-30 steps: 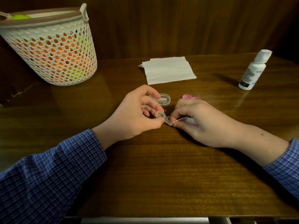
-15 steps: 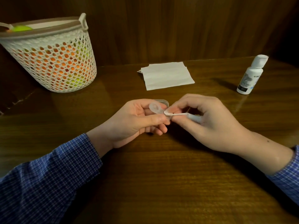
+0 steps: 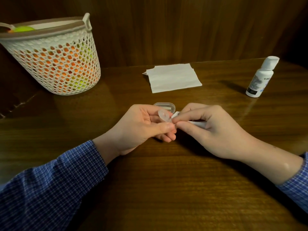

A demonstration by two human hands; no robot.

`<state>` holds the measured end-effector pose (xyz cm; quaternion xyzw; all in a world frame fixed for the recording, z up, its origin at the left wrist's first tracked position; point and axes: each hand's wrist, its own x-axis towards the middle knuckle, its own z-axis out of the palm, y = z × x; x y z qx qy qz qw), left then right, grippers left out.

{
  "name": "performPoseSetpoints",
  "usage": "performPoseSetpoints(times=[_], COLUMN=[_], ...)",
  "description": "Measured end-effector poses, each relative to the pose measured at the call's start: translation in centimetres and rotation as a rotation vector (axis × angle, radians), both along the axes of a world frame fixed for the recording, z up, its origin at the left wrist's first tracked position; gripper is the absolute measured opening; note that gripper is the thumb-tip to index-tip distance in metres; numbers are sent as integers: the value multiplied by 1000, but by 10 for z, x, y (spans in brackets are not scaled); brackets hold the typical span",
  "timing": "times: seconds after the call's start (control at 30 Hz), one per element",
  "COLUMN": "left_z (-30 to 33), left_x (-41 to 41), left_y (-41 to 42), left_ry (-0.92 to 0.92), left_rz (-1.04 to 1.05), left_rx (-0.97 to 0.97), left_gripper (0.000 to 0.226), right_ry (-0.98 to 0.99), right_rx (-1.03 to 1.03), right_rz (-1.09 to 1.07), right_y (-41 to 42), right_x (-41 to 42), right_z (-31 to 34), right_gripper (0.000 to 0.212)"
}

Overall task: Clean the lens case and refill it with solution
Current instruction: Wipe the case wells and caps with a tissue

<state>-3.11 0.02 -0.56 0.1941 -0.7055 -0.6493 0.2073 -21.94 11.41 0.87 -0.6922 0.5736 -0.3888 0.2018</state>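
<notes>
My left hand point(image 3: 141, 126) pinches a small clear lens case point(image 3: 163, 115) between thumb and fingers, lifted a little off the table. My right hand point(image 3: 211, 129) grips a folded white tissue point(image 3: 198, 123) and presses its end against the case's near well. Just behind the hands a clear plastic outer box point(image 3: 165, 105) lies on the wooden table point(image 3: 166, 189). A white solution bottle point(image 3: 261, 77) with its cap on stands at the far right. The pink caps seen earlier are hidden.
A white mesh basket point(image 3: 55, 64) filled with orange and green things stands at the back left. A stack of flat white tissues point(image 3: 173, 77) lies at the back centre. A dark wooden wall closes off the back.
Both hands have lifted the lens case off the table and tilted it up. The right hand's tissue now presses into the case. The pink caps have gone out of sight.
</notes>
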Motion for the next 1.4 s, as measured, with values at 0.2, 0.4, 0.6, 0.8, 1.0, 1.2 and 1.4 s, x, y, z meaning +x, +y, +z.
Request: performPoseSetpoints(times=[0.2, 0.4, 0.6, 0.8, 1.0, 1.2, 1.4], left_z=[0, -1, 5, 3, 1, -2, 1], left_x=[0, 1, -1, -3, -2, -1, -1], left_y=[5, 9, 6, 4, 5, 7, 10], left_ry=[-5, -29, -13, -4, -22, -8, -43], left_rz=[46, 90, 71, 69, 73, 113, 70], left_rx=[-106, -238, -105, -62, -117, -237, -265], left_gripper=[32, 27, 29, 27, 34, 23, 25], right_ry=[130, -13, -1045, -429, -18, -64, 95], right_rx=[39, 216, 633, 162, 4, 63, 153], right_rz=[45, 6, 3, -67, -43, -36, -25], right_y=[2, 1, -4, 1, 4, 1, 4], right_x=[-2, -3, -17, -11, 1, 2, 0], right_z=[4, 10, 19, 13, 1, 0, 9], right_gripper=[27, 15, 20, 14, 21, 22, 16])
